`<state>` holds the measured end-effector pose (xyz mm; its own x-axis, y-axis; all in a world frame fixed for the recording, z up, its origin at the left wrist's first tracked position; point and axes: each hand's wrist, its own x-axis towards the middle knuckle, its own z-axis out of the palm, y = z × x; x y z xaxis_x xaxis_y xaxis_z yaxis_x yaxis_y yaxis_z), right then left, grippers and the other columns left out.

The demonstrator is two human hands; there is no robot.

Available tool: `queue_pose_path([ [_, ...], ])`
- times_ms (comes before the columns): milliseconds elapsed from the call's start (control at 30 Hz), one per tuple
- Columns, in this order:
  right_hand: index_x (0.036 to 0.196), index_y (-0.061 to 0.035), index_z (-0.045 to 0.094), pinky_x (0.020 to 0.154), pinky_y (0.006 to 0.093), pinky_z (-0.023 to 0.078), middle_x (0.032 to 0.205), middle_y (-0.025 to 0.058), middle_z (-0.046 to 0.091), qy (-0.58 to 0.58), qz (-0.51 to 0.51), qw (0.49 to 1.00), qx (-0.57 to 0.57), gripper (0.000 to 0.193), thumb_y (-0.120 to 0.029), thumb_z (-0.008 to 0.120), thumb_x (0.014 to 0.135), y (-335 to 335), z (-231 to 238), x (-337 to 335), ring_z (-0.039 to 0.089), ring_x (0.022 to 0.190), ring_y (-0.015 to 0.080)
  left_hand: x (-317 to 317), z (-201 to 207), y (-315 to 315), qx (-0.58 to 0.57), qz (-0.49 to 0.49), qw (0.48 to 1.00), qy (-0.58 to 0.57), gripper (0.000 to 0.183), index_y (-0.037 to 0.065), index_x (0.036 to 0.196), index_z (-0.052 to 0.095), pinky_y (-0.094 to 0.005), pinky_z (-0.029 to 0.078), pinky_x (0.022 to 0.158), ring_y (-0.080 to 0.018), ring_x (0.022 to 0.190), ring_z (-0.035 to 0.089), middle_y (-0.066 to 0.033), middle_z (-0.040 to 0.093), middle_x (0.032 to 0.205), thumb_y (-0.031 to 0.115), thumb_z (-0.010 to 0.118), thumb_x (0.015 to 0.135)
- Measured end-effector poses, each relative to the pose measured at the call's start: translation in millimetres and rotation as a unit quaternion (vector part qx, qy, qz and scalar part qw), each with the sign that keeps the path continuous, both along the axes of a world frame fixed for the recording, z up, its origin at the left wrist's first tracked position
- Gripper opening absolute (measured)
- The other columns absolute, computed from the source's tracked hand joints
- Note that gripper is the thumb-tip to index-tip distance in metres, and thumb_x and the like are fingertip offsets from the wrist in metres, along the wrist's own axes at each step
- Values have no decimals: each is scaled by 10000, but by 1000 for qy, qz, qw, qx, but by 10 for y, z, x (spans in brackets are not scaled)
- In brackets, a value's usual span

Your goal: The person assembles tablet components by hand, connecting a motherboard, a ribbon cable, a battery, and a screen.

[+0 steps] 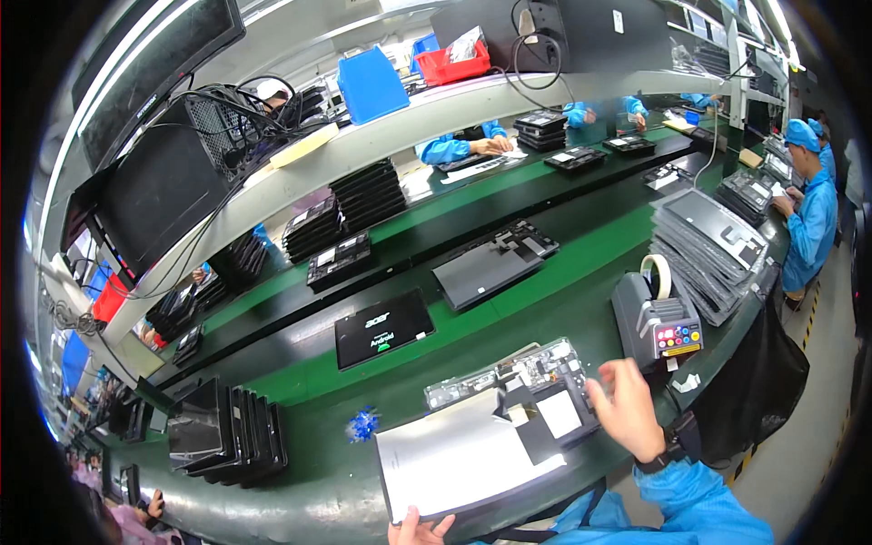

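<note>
On the green bench right in front of me lies an opened tablet [463, 459], its broad panel pale and shiny. Black tape and a white rectangle [559, 413] cover its right part. Along its far side shows a circuit board [536, 368] with silvery parts. My left hand [421, 529] grips the panel's near left edge, and the lower fingers are cut off by the picture's rim. Over the tablet's right end hovers my right hand [627, 413], thumb and fingers apart, with nothing visible between them. A dark watch band [668, 454] circles that wrist.
A tape dispenser [658, 318] stands right of the tablet, before a stack of grey panels [708, 245]. Upright black tablets [227, 427] stand at left, near a blue tuft [362, 424]. Beyond lie a lit tablet [383, 329] and another opened device [490, 268]. A co-worker [808, 213] stands at right.
</note>
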<state>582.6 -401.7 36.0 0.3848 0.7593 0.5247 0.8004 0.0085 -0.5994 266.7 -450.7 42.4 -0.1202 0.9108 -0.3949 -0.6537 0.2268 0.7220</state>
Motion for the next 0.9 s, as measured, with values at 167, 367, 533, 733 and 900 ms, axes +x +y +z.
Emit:
queue_pose_path([
  [167,1086,25,565,694,258,486,924,52,638,533,302,753,-240,256,-155,574,905,-14,-78,-412,590,849,108,133,50,34,-44,-86,995,-12,196,49,1085,564,-498,521,836,-221,854,625,-77,617,955,35,557,889],
  [367,1105,40,560,780,245,450,993,28,606,575,249,756,-190,236,-109,549,923,-22,-163,-410,535,887,81,-193,285,828,322,27,670,668,414,12,1192,508,-412,425,923,-277,1102,514,-127,534,1197,19,594,787],
  [533,1107,30,563,750,218,433,937,-4,583,597,294,727,-168,231,-94,565,912,-51,-253,-501,500,837,59,-74,232,1797,199,-424,698,541,205,-30,957,629,-220,459,652,-67,700,557,-11,630,791,158,594,882],
  [733,1151,30,547,776,234,462,1003,33,612,568,300,751,-150,264,-64,546,904,-63,-385,-495,555,858,84,-73,183,2036,62,-516,716,466,234,28,842,676,-208,358,491,-49,564,472,38,568,659,259,647,850],
  [900,1152,29,552,787,238,460,1006,24,614,576,292,747,-156,267,-60,549,900,-50,-377,-484,550,875,80,-4,156,1984,34,-486,726,486,286,26,825,674,-218,310,454,-43,524,426,49,538,622,311,662,842],
])
